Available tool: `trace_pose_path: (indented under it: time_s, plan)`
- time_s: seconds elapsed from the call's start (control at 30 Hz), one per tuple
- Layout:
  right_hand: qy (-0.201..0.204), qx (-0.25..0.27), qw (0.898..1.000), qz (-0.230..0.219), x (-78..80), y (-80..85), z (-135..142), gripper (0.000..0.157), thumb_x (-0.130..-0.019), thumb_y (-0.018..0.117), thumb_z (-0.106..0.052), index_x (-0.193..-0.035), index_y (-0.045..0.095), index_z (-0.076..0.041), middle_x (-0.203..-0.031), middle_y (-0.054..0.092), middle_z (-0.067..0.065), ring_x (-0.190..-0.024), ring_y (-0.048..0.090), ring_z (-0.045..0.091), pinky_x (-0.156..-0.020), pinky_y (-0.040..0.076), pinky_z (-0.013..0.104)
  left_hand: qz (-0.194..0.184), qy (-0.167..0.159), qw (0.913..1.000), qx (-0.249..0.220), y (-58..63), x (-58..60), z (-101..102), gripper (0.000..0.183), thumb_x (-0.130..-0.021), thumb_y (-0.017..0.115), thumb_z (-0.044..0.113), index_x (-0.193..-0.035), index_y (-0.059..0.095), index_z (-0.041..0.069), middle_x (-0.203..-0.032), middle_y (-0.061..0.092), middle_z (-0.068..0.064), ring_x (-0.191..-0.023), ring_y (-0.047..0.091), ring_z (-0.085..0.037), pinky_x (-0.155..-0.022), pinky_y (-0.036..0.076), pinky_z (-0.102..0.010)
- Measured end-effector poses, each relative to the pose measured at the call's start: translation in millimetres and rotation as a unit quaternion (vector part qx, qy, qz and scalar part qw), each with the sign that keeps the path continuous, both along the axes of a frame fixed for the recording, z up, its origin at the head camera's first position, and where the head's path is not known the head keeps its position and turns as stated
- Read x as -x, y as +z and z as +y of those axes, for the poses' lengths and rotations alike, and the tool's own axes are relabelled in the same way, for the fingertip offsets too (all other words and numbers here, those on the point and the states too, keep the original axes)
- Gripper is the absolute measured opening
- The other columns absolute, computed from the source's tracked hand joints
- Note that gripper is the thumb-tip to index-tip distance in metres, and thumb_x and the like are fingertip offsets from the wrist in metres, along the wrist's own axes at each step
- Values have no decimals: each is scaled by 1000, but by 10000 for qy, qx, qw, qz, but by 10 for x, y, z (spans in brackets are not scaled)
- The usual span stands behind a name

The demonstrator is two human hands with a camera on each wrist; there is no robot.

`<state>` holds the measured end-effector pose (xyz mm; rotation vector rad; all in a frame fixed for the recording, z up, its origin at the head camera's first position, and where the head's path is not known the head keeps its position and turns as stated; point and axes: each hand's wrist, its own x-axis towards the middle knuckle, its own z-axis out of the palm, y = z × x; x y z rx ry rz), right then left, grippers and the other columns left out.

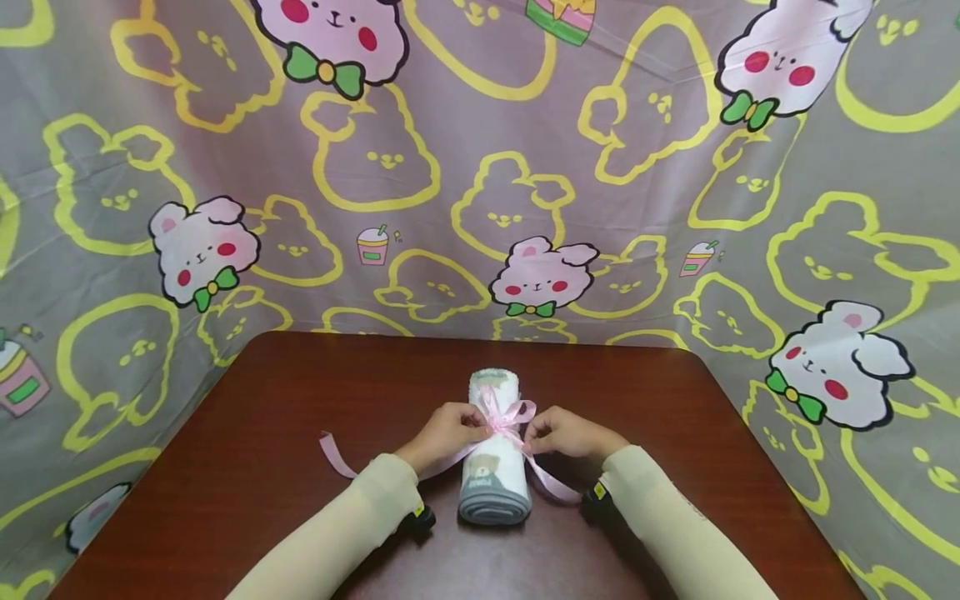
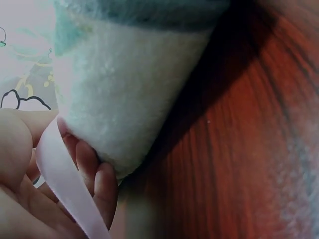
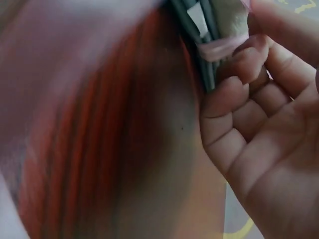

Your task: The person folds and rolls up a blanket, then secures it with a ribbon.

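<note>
A rolled white towel [image 1: 497, 475] with grey edges and a bear print lies lengthwise on the table. Around its middle runs a pink ribbon [image 1: 504, 423], tied in a bow on top. From the left side my left hand [image 1: 448, 432] pinches the ribbon beside the knot; in the left wrist view its fingers [image 2: 103, 186] lie against the towel [image 2: 122, 84], and a ribbon tail [image 2: 70, 179] crosses the palm. On the other side my right hand [image 1: 564, 433], fingers curled, pinches the ribbon just right of the bow. Its fingers [image 3: 224, 102] show close up in the right wrist view.
The brown wooden table [image 1: 315, 392] carries the towel. One ribbon tail [image 1: 335, 457] stretches left across it, and another [image 1: 553, 483] droops to the right. A curtain [image 1: 420, 242] with cartoon rabbits hangs behind and along both sides.
</note>
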<state>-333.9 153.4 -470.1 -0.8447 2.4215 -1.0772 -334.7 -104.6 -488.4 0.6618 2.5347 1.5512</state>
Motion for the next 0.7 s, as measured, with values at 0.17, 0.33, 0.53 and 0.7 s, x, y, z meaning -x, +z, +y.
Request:
trace_pose_path:
  time_s: [0.17, 0.33, 0.53, 0.7]
  plan:
    - [211, -135, 9993, -265, -7, 49, 66, 10, -90, 69, -19, -81, 70, -16, -67, 54, -5, -64, 51, 10, -60, 44, 29, 80, 17, 9998, 183, 19, -3, 16, 12, -84, 77, 16, -75, 70, 14, -72, 61, 5, -71, 52, -12, -64, 44, -29]
    - [418, -269, 9977, -460, -34, 80, 86, 11, -90, 68, -15, -79, 69, -14, -66, 53, -6, -63, 50, 9, -59, 43, 28, 228, -4, 9994, 254, 43, -21, 17, 13, -83, 77, 15, -73, 69, 13, -69, 60, 5, -68, 52, -11, -62, 43, -29]
    - [350, -287, 9975, -538, -23, 72, 125, 11, -89, 68, -12, -78, 68, -11, -68, 54, -6, -63, 51, 10, -59, 44, 28, 278, 19, 9993, 231, 38, -31, 2, 11, -83, 76, 13, -75, 70, 12, -69, 60, 6, -68, 52, -11, -62, 43, -28]
    - [78, -174, 9978, -639, 23, 17, 116, 7, -92, 66, -12, -87, 68, -8, -76, 62, 0, -69, 59, 15, -64, 51, 32, 173, -129, 9994, 269, 10, -7, -50, 9, -84, 76, 19, -78, 71, 15, -73, 62, 6, -71, 53, -11, -64, 44, -28]
